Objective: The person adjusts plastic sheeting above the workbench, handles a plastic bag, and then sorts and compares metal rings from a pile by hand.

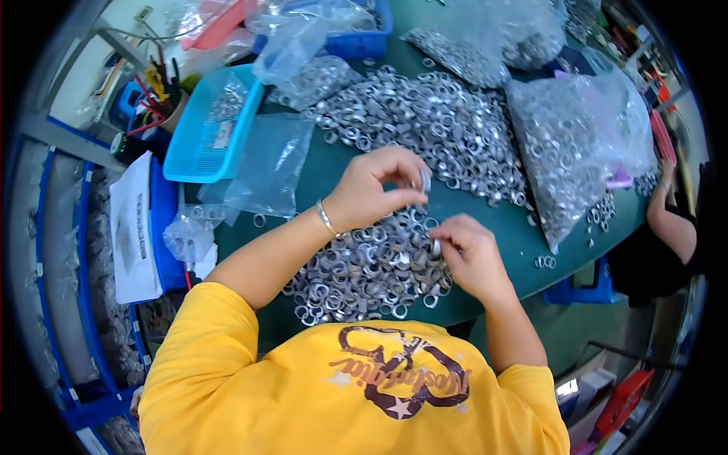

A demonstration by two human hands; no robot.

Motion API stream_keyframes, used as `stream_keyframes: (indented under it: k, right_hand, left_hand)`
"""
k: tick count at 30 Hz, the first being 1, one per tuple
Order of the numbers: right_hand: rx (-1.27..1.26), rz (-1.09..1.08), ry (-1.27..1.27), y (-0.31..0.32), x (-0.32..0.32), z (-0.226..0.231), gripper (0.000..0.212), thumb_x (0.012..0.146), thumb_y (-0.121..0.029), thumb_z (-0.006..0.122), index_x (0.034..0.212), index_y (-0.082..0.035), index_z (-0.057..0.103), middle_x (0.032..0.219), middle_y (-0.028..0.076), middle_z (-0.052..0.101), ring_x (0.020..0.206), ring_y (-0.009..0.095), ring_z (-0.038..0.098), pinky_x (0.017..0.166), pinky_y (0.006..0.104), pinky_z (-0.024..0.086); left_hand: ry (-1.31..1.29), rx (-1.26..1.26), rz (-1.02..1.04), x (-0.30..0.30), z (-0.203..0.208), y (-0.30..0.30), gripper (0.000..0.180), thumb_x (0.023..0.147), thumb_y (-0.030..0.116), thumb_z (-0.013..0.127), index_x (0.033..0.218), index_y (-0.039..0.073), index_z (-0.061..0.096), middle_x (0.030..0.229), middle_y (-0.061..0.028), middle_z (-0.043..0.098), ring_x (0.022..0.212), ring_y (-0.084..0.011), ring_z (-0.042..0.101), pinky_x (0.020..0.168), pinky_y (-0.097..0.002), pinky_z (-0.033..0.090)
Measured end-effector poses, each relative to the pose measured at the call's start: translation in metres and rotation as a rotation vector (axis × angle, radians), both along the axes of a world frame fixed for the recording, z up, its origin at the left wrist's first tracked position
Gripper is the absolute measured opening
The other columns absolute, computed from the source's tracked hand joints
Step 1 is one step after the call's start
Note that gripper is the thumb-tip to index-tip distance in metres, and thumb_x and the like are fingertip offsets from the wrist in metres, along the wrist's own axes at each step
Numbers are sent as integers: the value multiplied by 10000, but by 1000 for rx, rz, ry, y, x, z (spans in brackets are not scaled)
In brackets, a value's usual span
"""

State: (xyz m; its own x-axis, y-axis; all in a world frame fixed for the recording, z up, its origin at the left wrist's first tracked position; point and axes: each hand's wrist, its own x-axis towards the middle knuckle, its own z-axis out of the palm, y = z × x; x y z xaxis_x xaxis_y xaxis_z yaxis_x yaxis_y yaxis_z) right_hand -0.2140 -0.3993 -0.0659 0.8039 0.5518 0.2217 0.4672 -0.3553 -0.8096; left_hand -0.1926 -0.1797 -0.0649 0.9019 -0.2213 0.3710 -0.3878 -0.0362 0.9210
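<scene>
My left hand (379, 188) is raised over the green table, thumb and fingers closed on a short stack of metal rings (425, 180). To its right and a little nearer, my right hand (472, 254) pinches a single metal ring (437, 246) at its fingertips. Beneath both hands lies a near pile of loose silvery rings (371, 265), close to my body. A larger heap of similar rings (440, 125) spreads across the table beyond my hands. A metal bangle circles my left wrist.
A light-blue basket (176, 144) and flat clear bags (273, 163) lie at the left. A bulging clear bag of rings (557, 152) stands at the right. Behind are a dark-blue bin (371, 44) and more bags. Another person's arm (671, 220) reaches in at the far right.
</scene>
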Motion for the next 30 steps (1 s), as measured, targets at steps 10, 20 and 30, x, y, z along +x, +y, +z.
stream_keyframes:
  k: [10,20,30]
  right_hand:
    - [-68,-3,-129,4,-3,2,153,738,75,544,845,6,628,828,131,607,786,296,582,712,342,468]
    - [-238,-238,-353,36,67,-29,57,747,-38,578,784,-41,622,783,108,586,788,301,587,696,395,470]
    - [-484,-205,-708,57,83,-45,24,684,-121,582,679,-120,605,712,28,548,746,223,541,653,374,386]
  left_hand:
    - [-402,793,1030,109,58,172,254,766,108,664,1007,34,631,910,-107,635,766,-213,608,727,-304,487]
    - [-426,1002,129,52,-27,17,74,717,94,616,776,51,615,800,-103,541,811,-270,563,712,-376,463]
    - [-520,1014,325,43,-40,14,74,739,70,534,801,68,575,792,-76,506,742,-251,546,620,-364,437]
